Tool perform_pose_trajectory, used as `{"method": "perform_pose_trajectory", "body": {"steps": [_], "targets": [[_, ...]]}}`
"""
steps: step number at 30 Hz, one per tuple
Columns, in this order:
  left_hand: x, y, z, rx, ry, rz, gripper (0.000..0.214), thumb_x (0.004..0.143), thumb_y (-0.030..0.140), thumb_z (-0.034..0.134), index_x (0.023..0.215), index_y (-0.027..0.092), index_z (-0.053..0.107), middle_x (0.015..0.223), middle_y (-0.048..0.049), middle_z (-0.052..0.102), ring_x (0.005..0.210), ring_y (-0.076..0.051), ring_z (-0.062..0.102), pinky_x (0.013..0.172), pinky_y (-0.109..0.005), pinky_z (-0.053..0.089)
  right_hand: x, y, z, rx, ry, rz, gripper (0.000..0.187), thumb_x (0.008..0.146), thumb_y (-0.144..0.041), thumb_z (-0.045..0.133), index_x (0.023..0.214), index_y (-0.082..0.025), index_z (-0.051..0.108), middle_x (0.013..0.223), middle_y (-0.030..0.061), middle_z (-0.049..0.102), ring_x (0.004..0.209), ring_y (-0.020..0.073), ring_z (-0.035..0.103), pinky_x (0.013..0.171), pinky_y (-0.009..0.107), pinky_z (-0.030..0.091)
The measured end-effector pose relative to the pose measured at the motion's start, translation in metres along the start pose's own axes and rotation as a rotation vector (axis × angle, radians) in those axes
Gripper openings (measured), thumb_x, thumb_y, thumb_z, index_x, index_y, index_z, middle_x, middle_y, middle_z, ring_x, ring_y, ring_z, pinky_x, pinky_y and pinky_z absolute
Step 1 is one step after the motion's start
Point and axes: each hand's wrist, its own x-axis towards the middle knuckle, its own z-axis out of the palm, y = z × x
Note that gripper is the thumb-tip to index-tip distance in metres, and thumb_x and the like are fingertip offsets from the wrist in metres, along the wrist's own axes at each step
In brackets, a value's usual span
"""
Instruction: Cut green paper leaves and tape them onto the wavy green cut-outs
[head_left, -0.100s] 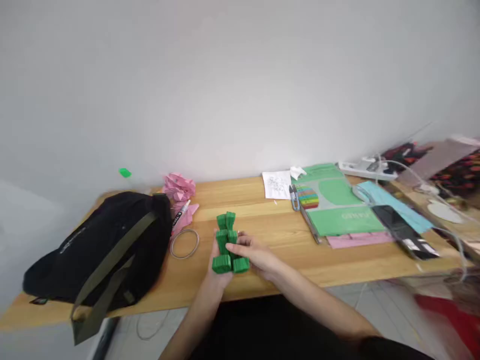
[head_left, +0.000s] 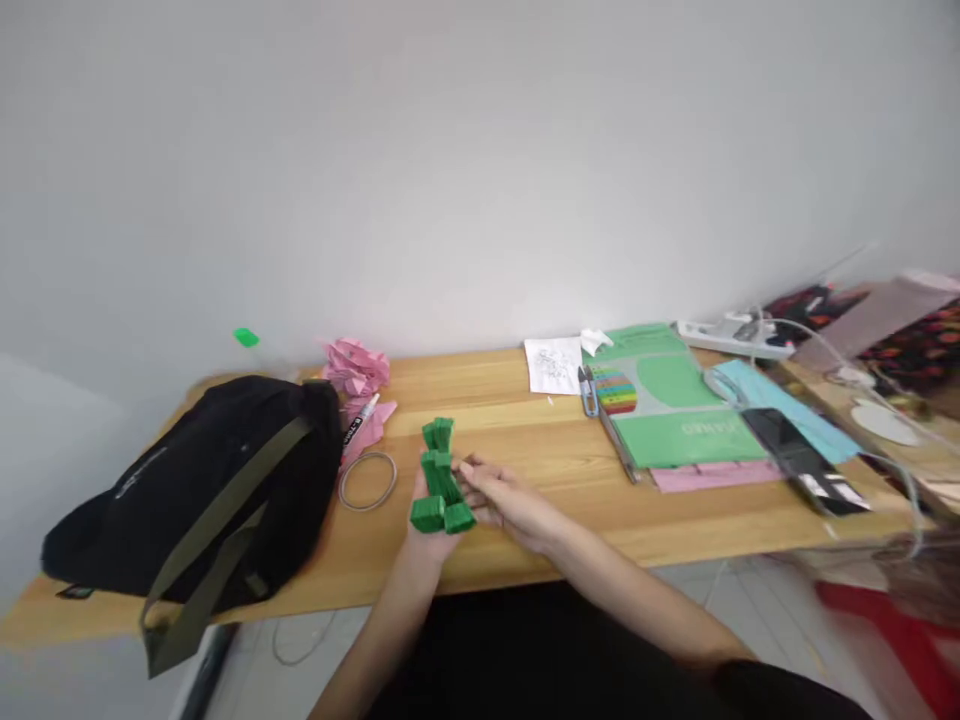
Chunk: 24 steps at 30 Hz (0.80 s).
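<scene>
A bundle of dark green, layered pleated paper (head_left: 444,480), narrow at two waists and wider at its ends, lies lengthwise in my left hand (head_left: 424,540). That palm is beneath it, and most of the left fingers are hidden under the paper. My right hand (head_left: 506,500) is at the bundle's right side, its thumb and fingers curled together against the paper's edge. Both hands are just above the wooden table (head_left: 480,400), close to its front edge. To their left lies a thin round ring (head_left: 367,508).
At the left sits a black bag (head_left: 225,490) with an olive strap. Near it are crumpled pink paper (head_left: 356,366) and a marker (head_left: 360,420). On the right lie small blue snips (head_left: 588,392), a green packet (head_left: 690,438), a phone (head_left: 802,455) and a white power strip (head_left: 739,340).
The green paper has moved a little left, and its two halves now lie closer together. My right thumb has slid off its top to the right edge.
</scene>
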Motion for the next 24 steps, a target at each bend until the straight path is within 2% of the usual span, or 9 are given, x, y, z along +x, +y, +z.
{"method": "perform_pose_trajectory", "body": {"steps": [2, 6, 8, 9, 12, 16, 19, 23, 24], "targets": [[0.000, 0.008, -0.003, -0.059, -0.013, 0.032, 0.036, 0.080, 0.050, 0.061, 0.061, 0.020, 0.054, 0.075, -0.0034, 0.065, 0.077, -0.019, 0.063, 0.076, -0.034, 0.054, 0.001, 0.000, -0.013, -0.120, 0.023, -0.029, 0.057, 0.077, -0.071, 0.046, 0.077, -0.017, 0.065, 0.073, 0.0044, 0.064, 0.068, 0.0146, 0.060, 0.066, 0.030, 0.048], [-0.001, 0.026, -0.008, -0.153, -0.043, 0.090, 0.043, 0.082, 0.054, 0.056, 0.060, 0.019, 0.046, 0.057, 0.0038, 0.045, 0.052, -0.008, 0.047, 0.055, -0.021, 0.048, 0.013, 0.007, -0.054, -0.453, 0.191, -0.084, 0.022, 0.076, -0.040, 0.065, 0.076, -0.018, 0.067, 0.076, 0.0064, 0.065, 0.072, 0.0180, 0.056, 0.071, 0.034, 0.043], [-0.001, 0.033, -0.009, -0.151, -0.047, 0.068, 0.045, 0.084, 0.055, 0.054, 0.059, 0.018, 0.044, 0.053, 0.0054, 0.037, 0.045, -0.006, 0.037, 0.044, -0.018, 0.040, 0.021, 0.010, -0.067, -0.579, 0.199, -0.092, 0.012, 0.074, -0.025, 0.067, 0.081, -0.016, 0.069, 0.074, 0.0061, 0.064, 0.069, 0.0180, 0.054, 0.072, 0.034, 0.041], [-0.001, 0.035, -0.009, -0.141, -0.045, 0.049, 0.047, 0.085, 0.055, 0.052, 0.058, 0.018, 0.044, 0.052, 0.0056, 0.034, 0.043, -0.006, 0.035, 0.041, -0.017, 0.036, 0.026, 0.012, -0.070, -0.631, 0.178, -0.101, 0.014, 0.073, -0.020, 0.067, 0.086, -0.016, 0.070, 0.074, 0.0058, 0.064, 0.069, 0.0176, 0.054, 0.072, 0.034, 0.041], [-0.001, 0.036, -0.010, -0.090, -0.030, -0.013, 0.052, 0.091, 0.056, 0.041, 0.056, 0.016, 0.044, 0.050, 0.0049, 0.033, 0.040, -0.006, 0.032, 0.036, -0.017, 0.030, 0.038, 0.013, -0.066, -0.742, 0.077, -0.150, 0.026, 0.073, -0.014, 0.067, 0.098, -0.017, 0.070, 0.086, 0.0062, 0.065, 0.073, 0.0161, 0.055, 0.074, 0.032, 0.041], [-0.001, 0.034, -0.009, -0.014, -0.024, -0.052, 0.054, 0.093, 0.055, 0.034, 0.057, 0.016, 0.046, 0.049, 0.0036, 0.037, 0.039, -0.007, 0.033, 0.035, -0.018, 0.029, 0.054, 0.014, -0.054, -0.844, 0.000, -0.214, 0.017, 0.075, -0.014, 0.067, 0.092, -0.016, 0.069, 0.089, 0.0074, 0.065, 0.078, 0.0165, 0.056, 0.075, 0.030, 0.041], [0.001, 0.035, -0.009, 0.042, -0.053, -0.057, 0.050, 0.092, 0.053, 0.041, 0.059, 0.016, 0.045, 0.049, 0.0042, 0.038, 0.039, -0.007, 0.033, 0.036, -0.017, 0.030, 0.060, 0.017, -0.052, -0.904, -0.003, -0.254, 0.007, 0.073, -0.010, 0.068, 0.079, -0.014, 0.068, 0.080, 0.0066, 0.065, 0.074, 0.0164, 0.057, 0.070, 0.028, 0.041], [0.012, 0.036, -0.015, 0.112, -0.132, -0.048, 0.048, 0.086, 0.053, 0.053, 0.057, 0.017, 0.042, 0.048, 0.0060, 0.037, 0.037, -0.005, 0.031, 0.035, -0.016, 0.029, 0.064, 0.025, -0.056, -0.948, -0.007, -0.319, 0.007, 0.072, -0.011, 0.071, 0.069, -0.016, 0.066, 0.078, 0.0042, 0.068, 0.076, 0.0151, 0.061, 0.070, 0.023, 0.043], [0.016, 0.036, -0.018, 0.143, -0.115, -0.036, 0.047, 0.082, 0.053, 0.059, 0.058, 0.016, 0.043, 0.048, 0.0058, 0.039, 0.038, -0.005, 0.034, 0.036, -0.016, 0.032, 0.066, 0.027, -0.057, -0.955, -0.001, -0.328, 0.007, 0.072, -0.013, 0.071, 0.068, -0.016, 0.066, 0.077, 0.0040, 0.069, 0.076, 0.0152, 0.062, 0.070, 0.023, 0.044]]}}
